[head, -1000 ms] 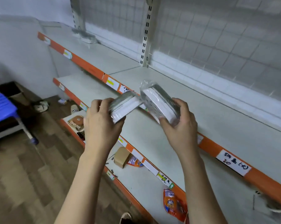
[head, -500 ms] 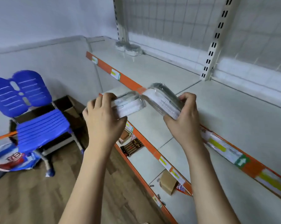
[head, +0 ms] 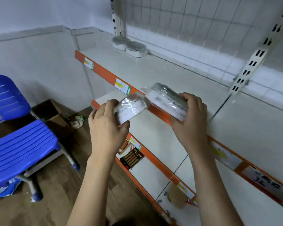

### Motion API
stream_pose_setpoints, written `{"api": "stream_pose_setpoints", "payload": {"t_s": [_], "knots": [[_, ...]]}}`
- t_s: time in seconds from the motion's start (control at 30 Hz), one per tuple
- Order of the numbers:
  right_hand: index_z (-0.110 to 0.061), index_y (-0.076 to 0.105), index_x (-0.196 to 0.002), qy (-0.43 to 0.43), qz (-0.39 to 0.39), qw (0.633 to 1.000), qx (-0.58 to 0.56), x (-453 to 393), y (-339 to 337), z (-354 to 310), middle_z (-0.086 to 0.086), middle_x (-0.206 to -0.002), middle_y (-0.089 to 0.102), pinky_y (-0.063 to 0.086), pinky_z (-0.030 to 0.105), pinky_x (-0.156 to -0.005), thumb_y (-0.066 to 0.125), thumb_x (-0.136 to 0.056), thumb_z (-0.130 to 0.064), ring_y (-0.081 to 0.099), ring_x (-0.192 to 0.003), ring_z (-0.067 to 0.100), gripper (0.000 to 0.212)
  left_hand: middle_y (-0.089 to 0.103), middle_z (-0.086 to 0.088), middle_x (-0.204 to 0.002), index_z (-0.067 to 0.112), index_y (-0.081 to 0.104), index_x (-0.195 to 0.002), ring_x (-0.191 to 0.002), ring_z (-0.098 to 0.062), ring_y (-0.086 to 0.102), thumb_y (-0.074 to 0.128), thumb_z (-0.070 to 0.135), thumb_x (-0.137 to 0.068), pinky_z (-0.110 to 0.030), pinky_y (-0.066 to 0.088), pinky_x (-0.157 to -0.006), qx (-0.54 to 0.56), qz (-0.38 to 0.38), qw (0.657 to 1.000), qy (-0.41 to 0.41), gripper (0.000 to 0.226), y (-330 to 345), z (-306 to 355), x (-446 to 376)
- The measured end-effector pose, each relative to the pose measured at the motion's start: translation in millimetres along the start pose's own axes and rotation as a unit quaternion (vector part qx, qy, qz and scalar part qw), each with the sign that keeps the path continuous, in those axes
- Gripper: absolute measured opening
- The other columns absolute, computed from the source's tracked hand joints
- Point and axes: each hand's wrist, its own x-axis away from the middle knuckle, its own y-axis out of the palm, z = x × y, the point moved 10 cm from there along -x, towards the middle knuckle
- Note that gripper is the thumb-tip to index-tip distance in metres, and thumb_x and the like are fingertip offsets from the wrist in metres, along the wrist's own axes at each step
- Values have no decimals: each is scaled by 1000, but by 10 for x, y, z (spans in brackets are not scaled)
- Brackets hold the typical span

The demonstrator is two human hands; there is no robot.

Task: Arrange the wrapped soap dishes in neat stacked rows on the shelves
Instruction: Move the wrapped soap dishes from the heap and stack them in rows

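Both hands are out over the orange front edge of the top shelf (head: 178,75), loads of bare white surface behind. Left hand (head: 107,128) grips one wrapped soap dish (head: 131,108), right hand (head: 190,121) grips another (head: 167,100). Two more dishes (head: 129,45) sit against the back grid.

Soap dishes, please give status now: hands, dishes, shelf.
Left hand grips one wrapped dish, right hand another. Two dishes at back of top shelf. Nothing blocking.

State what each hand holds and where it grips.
Left hand grips one wrapped soap dish by its near end; right hand grips another by its right end.
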Motion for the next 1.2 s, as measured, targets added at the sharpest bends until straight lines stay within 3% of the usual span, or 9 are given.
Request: {"api": "stream_pose_setpoints", "payload": {"t_s": [0.1,0.2,0.33,0.47,0.6,0.8,0.97,1.2], "knots": [[-7,53,-118,17,-11,1000,10,-143,421,-149,8,-113,54,45,22,-77,72,-70,-4,51,-102,22,52,57,-11,-108,12,51,-125,-93,-35,56,71,14,-72,-31,34,-73,47,-35,998,-1,57,100,-327,-301],[-5,50,-120,13,-9,1000,19,-319,846,-444,9,-111,54,38,7,-70,76,-73,-12,52,-99,17,54,55,-9,-113,17,47,-128,-93,-36,56,69,19,-74,-31,35,-68,59,-40,997,12,58,18,-743,-668],[-6,48,-116,13,-11,1000,0,-490,1379,-852,8,-106,54,47,18,-68,73,-72,-7,53,-91,16,51,59,-13,-104,13,49,-118,-84,-40,58,61,22,-64,-43,47,-70,59,-29,996,52,56,-197,-1316,-1210],[-8,46,-117,25,-23,999,2,-618,1810,-1059,6,-107,53,50,26,-71,70,-74,-5,54,-94,19,49,61,-10,-106,13,51,-117,-95,-36,57,58,20,-63,-50,45,-85,61,-20,996,66,55,-207,-1680,-1571],[-6,50,-113,20,6,999,34,-826,2046,-1119,7,-104,55,41,29,-75,67,-72,1,51,-91,21,45,62,-7,-108,16,52,-116,-104,-33,54,57,16,-65,-46,35,-92,56,-16,995,80,51,-68,-1918,-1751],[-2,53,-115,14,28,998,51,-1186,2461,-998,12,-106,58,45,38,-79,66,-70,1,50,-96,25,47,62,-10,-109,10,53,-116,-101,-36,56,60,11,-66,-45,39,-90,61,-5,991,118,50,147,-2160,-2253],[-2,55,-113,-7,59,997,56,-1651,2750,-859,12,-104,59,35,29,-78,54,-64,-6,43,-92,19,49,62,-15,-105,6,57,-112,-95,-39,56,56,6,-62,-48,44,-84,29,7,985,172,50,326,-2195,-2855],[-5,55,-115,-8,50,995,87,-2293,3070,-598,11,-106,60,34,29,-78,56,-69,-8,51,-94,31,46,63,-15,-105,4,60,-111,-96,-39,57,52,6,-63,-46,45,-83,47,1,975,219,49,772,-2178,-3543]]}}
